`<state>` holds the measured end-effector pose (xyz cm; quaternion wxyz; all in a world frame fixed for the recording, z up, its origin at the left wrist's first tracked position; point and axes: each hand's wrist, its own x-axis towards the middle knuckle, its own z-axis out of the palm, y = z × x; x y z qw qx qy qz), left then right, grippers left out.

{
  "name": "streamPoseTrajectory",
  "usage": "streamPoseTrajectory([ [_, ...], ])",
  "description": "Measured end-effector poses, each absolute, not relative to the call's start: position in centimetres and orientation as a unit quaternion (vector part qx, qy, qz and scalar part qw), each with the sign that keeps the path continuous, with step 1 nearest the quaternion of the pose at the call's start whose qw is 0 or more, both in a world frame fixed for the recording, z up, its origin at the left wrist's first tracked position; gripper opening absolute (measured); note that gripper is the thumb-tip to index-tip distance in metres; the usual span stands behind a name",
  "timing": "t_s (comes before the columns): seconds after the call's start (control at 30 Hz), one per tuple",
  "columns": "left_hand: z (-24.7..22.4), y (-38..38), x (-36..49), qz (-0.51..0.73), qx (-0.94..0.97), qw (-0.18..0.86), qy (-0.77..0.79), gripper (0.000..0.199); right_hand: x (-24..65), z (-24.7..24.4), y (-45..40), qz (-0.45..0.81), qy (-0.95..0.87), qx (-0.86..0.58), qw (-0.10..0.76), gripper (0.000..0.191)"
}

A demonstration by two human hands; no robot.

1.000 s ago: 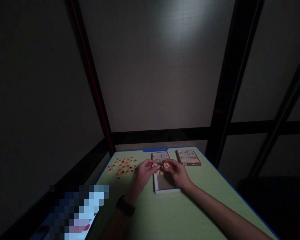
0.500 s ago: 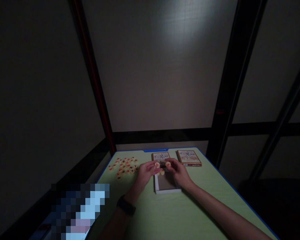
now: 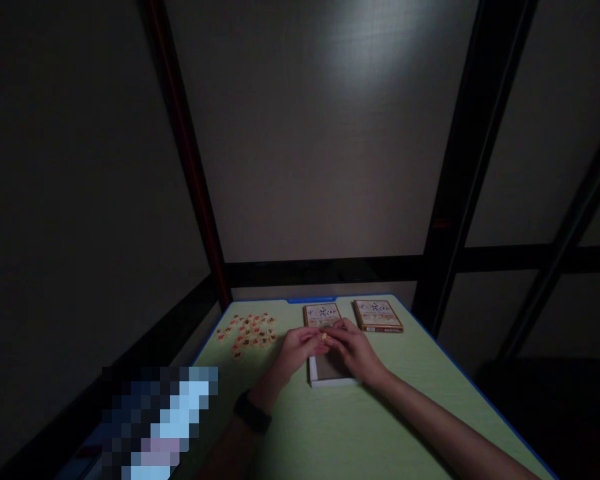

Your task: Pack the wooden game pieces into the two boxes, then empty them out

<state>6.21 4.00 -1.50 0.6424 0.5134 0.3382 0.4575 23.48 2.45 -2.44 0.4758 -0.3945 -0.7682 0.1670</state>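
My left hand (image 3: 300, 348) and my right hand (image 3: 353, 350) meet above an open shallow box (image 3: 331, 383) with pale sides and a dark bottom. Both sets of fingers are closed around small round Chinese chess pieces (image 3: 325, 339). Only part of these pieces shows, so which hand holds how many is hidden. A loose group of Chinese chess pieces (image 3: 250, 331) with red and dark characters lies on the table to the left. Just beyond my hands is a printed box lid (image 3: 323, 312).
A second printed box (image 3: 379, 316), closed, lies at the back right of the green table (image 3: 395, 420) with its blue edge. Behind stands a grey wall panel (image 3: 325, 167). A blurred-out patch (image 3: 165, 427) covers something beside the table at lower left.
My hands have drawn together, and the two red-marked pieces held apart before are now mostly covered by my fingers. The pieces on the left lie as they were.
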Motion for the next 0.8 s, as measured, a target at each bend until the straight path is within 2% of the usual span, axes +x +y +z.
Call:
streamPoseTrajectory([
  [0.17, -1.4, 4.0, 6.0, 0.455, 0.526, 0.632, 0.342, 0.060, 23.4, -2.8, 2.2, 0.104, -0.811, -0.358, 0.451, 0.028],
  [0.57, -2.2, 4.6, 5.9, 0.454, 0.531, 0.626, 0.346, 0.062, 23.5, -3.1, 2.1, 0.067, -0.808, -0.327, 0.486, 0.027],
  [0.8, -1.7, 4.3, 5.8, 0.436, 0.569, 0.610, 0.338, 0.060, 23.5, -3.6, 2.0, 0.001, -0.831, -0.322, 0.454, 0.031],
])
